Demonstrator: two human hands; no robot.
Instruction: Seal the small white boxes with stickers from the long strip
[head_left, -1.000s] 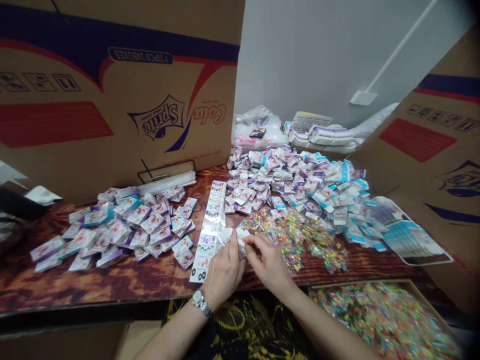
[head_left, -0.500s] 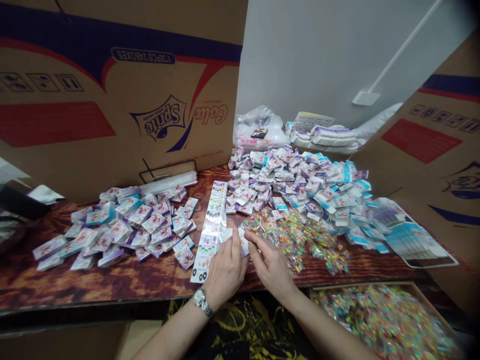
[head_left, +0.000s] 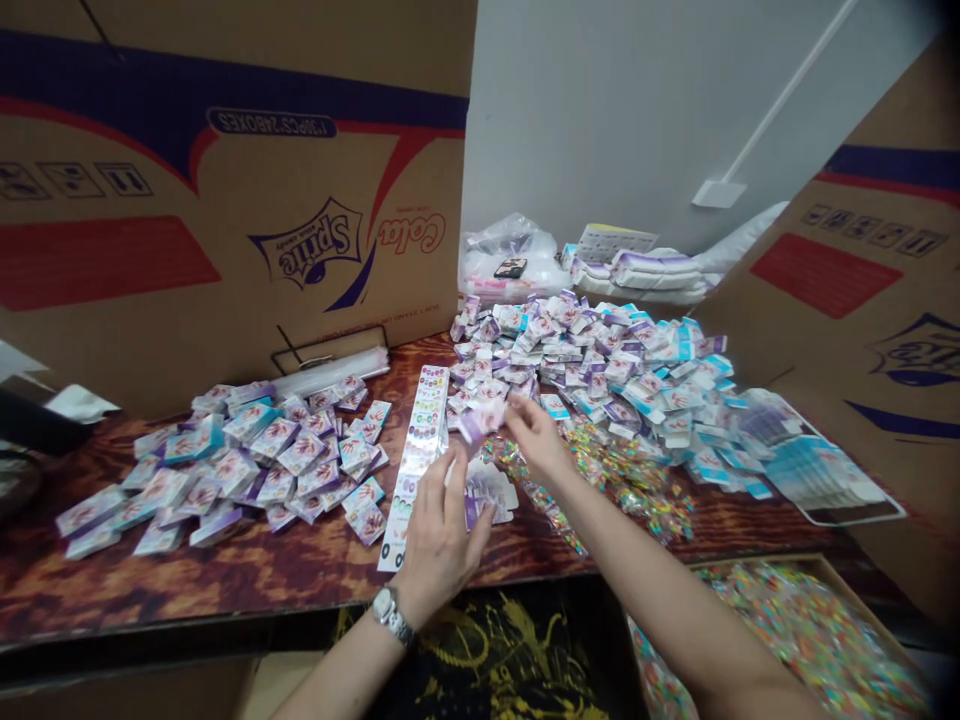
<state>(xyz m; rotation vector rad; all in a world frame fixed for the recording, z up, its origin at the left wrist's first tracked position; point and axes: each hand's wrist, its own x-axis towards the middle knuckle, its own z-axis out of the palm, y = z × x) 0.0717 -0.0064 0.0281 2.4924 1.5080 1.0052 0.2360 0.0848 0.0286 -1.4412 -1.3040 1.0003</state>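
Right hand (head_left: 536, 438) separated from left hand (head_left: 439, 530), travelled toward 12 o'clock; fingers pinched small purple box (head_left: 480, 420) above counter (head_left: 225, 570), beside sticker strip (head_left: 421, 450). Left fingers gripped flat cartons (head_left: 491, 492). Box folding judged complete.

The packet (head_left: 480, 420) pinched at the right hand's (head_left: 538, 437) fingertips is smeared by motion, so its print is unreadable. The left hand (head_left: 439, 530) covers the strip's (head_left: 421, 440) lower end. Its fingers hide part of the pack (head_left: 491, 492) just beside them; whether they grip it is unclear. Print on the boxes (head_left: 247, 450) left of the fingers is too small to read. The tray (head_left: 810, 640) below the right forearm runs off the bottom edge.
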